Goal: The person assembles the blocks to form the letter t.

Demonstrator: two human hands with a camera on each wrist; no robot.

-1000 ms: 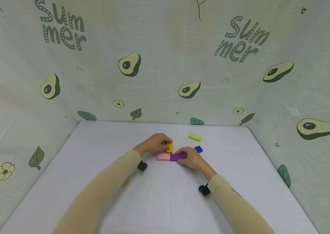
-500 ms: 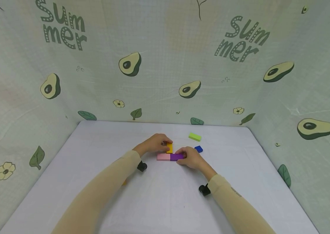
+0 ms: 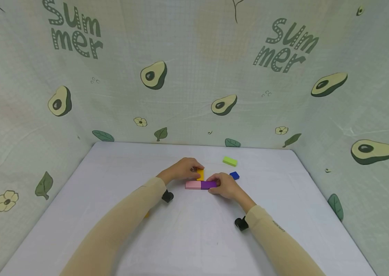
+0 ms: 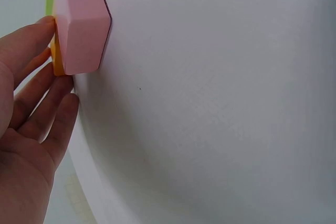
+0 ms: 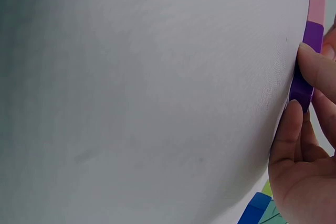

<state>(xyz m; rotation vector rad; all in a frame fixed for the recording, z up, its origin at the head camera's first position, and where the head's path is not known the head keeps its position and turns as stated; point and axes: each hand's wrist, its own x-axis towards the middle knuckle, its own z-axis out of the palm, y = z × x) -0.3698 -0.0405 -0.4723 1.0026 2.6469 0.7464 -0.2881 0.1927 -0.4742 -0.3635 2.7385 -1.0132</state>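
Observation:
In the head view a pink block (image 3: 192, 185) and a purple block (image 3: 208, 185) lie end to end in one row on the white table. Behind their joint stands a yellow-orange block (image 3: 200, 175), pinched between the thumb and fingers of my left hand (image 3: 182, 169). My right hand (image 3: 226, 185) grips the purple block at its right end, thumb on the near side. The left wrist view has the pink block (image 4: 84, 24) large in front of the fingers, with only an edge of the yellow-orange block (image 4: 58, 65) showing.
A lime-green block (image 3: 230, 161) lies farther back, and a blue block (image 3: 234, 175) sits just behind my right hand. Part of an orange piece (image 3: 147, 214) shows beside the left sleeve, which hides the rest. A patterned cloth (image 3: 187, 76) hangs behind the table.

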